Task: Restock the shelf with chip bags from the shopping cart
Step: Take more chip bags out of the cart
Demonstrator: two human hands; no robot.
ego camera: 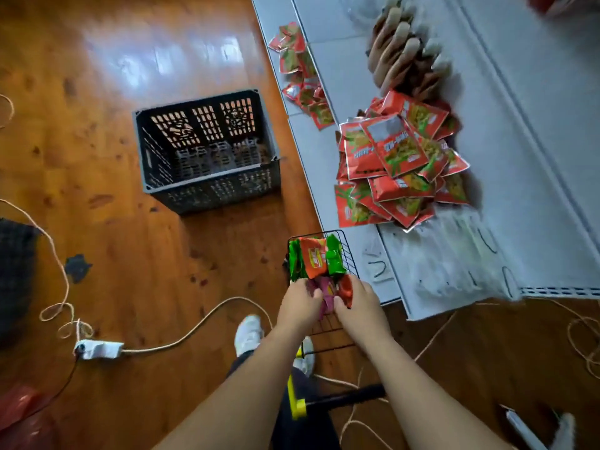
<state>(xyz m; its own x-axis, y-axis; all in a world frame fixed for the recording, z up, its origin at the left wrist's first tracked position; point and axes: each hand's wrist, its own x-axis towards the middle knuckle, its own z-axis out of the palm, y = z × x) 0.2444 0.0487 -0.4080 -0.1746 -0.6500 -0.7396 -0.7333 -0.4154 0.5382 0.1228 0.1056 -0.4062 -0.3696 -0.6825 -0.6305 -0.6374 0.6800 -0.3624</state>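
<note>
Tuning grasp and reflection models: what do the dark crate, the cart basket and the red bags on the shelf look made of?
Dark crate: looks like moulded plastic, matte dark grey, with lattice walls and base.
Cart basket: thin black wire grid, probably coated metal.
Red bags: glossy printed film with silvery crimped edges, likely foil-lined; creases catch the light.
Shelf: smooth pale grey panels, probably painted metal.

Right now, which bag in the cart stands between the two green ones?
The orange bag, upright in the shopping cart, green bags either side.
</note>
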